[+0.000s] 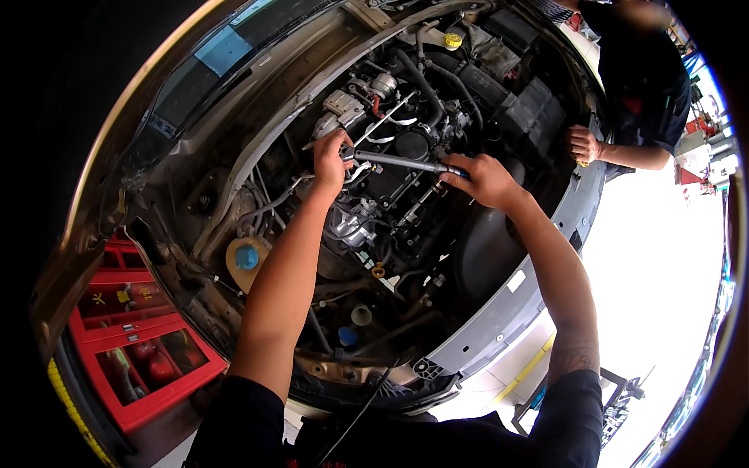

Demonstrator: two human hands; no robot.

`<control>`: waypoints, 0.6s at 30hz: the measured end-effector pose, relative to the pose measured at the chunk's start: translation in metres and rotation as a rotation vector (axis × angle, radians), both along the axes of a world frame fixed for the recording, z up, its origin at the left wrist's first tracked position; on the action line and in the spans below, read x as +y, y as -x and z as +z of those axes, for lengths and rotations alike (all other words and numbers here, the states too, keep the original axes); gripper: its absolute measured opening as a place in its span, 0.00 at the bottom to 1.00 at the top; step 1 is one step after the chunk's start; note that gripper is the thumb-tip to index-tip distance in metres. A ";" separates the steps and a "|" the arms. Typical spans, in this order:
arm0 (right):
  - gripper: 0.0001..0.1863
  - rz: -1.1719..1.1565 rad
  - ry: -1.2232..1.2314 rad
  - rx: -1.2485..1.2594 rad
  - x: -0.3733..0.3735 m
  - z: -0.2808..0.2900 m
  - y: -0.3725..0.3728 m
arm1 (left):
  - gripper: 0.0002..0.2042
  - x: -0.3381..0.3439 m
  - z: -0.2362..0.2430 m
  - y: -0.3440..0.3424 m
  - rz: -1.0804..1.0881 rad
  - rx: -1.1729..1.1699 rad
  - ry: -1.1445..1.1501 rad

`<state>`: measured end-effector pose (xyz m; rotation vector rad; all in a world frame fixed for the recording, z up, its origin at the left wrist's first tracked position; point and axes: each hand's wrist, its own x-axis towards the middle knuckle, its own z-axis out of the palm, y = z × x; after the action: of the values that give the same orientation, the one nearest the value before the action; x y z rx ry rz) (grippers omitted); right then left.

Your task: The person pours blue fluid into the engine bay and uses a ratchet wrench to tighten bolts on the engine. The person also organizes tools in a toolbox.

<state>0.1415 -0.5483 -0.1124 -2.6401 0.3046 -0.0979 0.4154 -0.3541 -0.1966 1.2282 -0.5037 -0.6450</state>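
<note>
A long grey socket wrench (406,162) lies roughly level across the top of a car engine (390,183), spanning the space between my two hands. My left hand (330,162) is closed around its head end, beside a silver metal part (342,107). Whatever sits below the wrench head is hidden by my fingers. At the other end, my right hand (485,181) grips the dark handle, with the thumb laid along it. Hoses, cables and metal fittings surround both hands.
A raised hood (117,109) arches along the left. Near my left forearm is a reservoir with a blue cap (246,257). A grey front crossbeam (484,331) runs under my right arm. Another person's hand (583,145) rests at the right edge. A red cabinet (129,335) stands lower left.
</note>
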 end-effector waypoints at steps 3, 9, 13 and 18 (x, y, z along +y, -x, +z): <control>0.21 -0.113 -0.773 0.412 -0.017 0.020 -0.013 | 0.19 0.001 -0.002 0.000 -0.001 0.076 0.006; 0.24 -0.157 -1.329 0.605 -0.030 0.010 -0.017 | 0.17 0.000 -0.003 0.003 -0.009 0.027 -0.015; 0.26 -0.153 -1.369 0.644 -0.037 0.005 -0.016 | 0.17 -0.002 -0.001 0.003 0.018 -0.003 -0.028; 0.22 -0.155 -0.465 0.153 -0.007 0.009 -0.009 | 0.17 -0.002 -0.004 0.002 0.041 0.034 -0.012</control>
<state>0.1508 -0.5550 -0.1033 -2.1639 0.5153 0.1139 0.4132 -0.3563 -0.2004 1.2343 -0.4457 -0.6337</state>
